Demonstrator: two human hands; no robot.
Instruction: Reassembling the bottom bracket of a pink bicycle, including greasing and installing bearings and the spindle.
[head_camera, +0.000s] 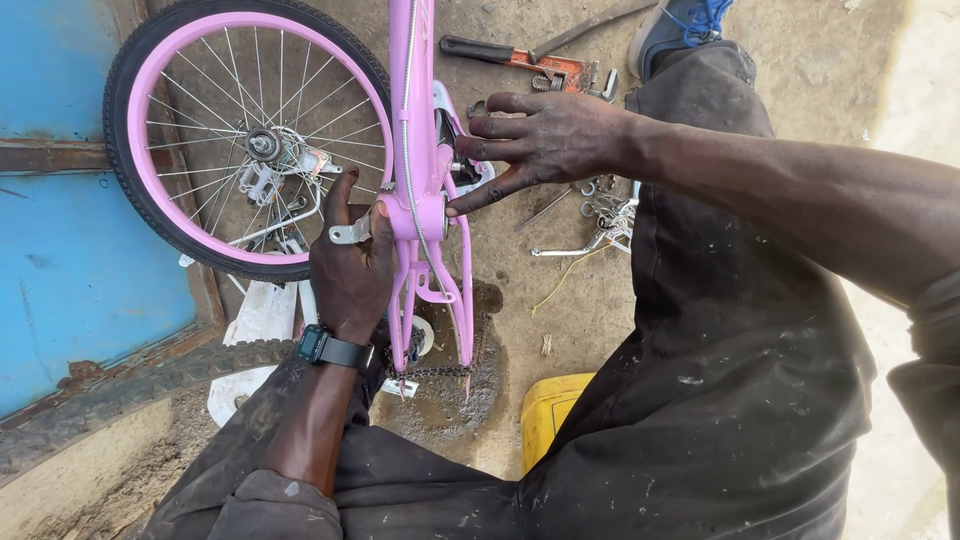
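Observation:
A pink bicycle frame (412, 120) stands upright between my knees, its bottom bracket (425, 212) at mid-frame. My left hand (350, 265) grips the frame's left side at the bracket, thumb up, a smartwatch (322, 345) on the wrist. My right hand (540, 140) reaches in from the right, fingers spread, the thumb pressing on the bracket's right side. A pink-rimmed wheel (245, 140) with a black tyre stands behind the frame at the left. A chain (440, 370) hangs at the frame's lower end.
An orange pipe wrench (530, 62) lies on the dirt at the top. Loose metal parts and a cable (600, 215) lie to the right of the frame. A yellow container (550, 410) sits by my leg. A blue metal door (60, 200) fills the left. A loose tyre (140, 385) lies lower left.

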